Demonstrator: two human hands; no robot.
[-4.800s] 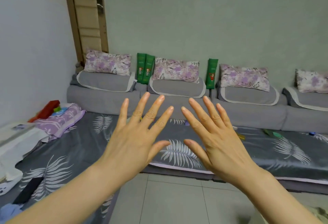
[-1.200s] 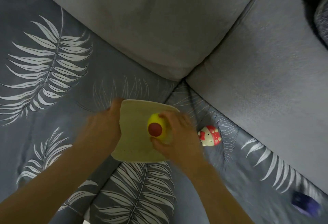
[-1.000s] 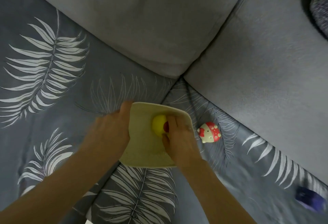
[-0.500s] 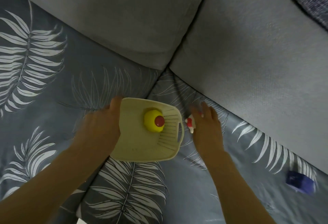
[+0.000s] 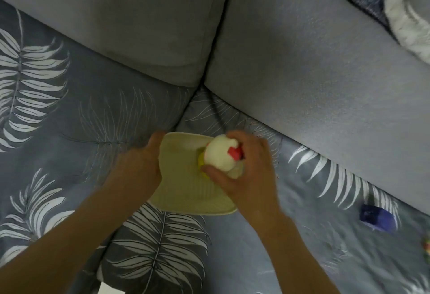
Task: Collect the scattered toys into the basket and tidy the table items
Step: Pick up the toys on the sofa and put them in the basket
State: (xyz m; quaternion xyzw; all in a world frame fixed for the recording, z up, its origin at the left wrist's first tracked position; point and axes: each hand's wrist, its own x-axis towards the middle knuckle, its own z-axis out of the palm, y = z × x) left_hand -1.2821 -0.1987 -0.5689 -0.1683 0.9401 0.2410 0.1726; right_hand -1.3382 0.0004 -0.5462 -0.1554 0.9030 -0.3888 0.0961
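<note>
Basket (image 5: 181, 191): pale yellow plastic, shallow, resting on the leaf-print cover (image 5: 69, 107) just in front of the seam where two grey cushions (image 5: 302, 72) meet.
White toy (image 5: 221, 155): small, rounded, cream body with a red patch; held over the right half of the basket, not yet set down.
Yellow toy (image 5: 200, 162): only a sliver shows, in the basket under the white toy.
Blue block (image 5: 375, 217): lies on the cover well to the right, apart from the basket; blurred. Something small and colourful shows at the right edge, too blurred to name.
Handling, white toy: probably light and stiff, likely smooth plastic or vinyl, so it could roll once released. Best taken round the widest part of the body, as it is now.
Handling, basket: judged light and fairly rigid, apt to slide on the soft cover if left unbraced; the rim is the natural hold.
Left hand (image 5: 137, 165): palm down at the basket's left rim, fingers curled over the edge; it appears to clasp the rim to steady it, though the fingertips are hidden.
Right hand (image 5: 249, 168): reaches in from the lower right, back of the hand upward, wrist over the basket's right edge.
Right grip: closed round the white toy, thumb (image 5: 214, 169) under its near side, fingers wrapped over the far side.
Step, as judged: lowering the second toy in; the blue block remains to collect.
</note>
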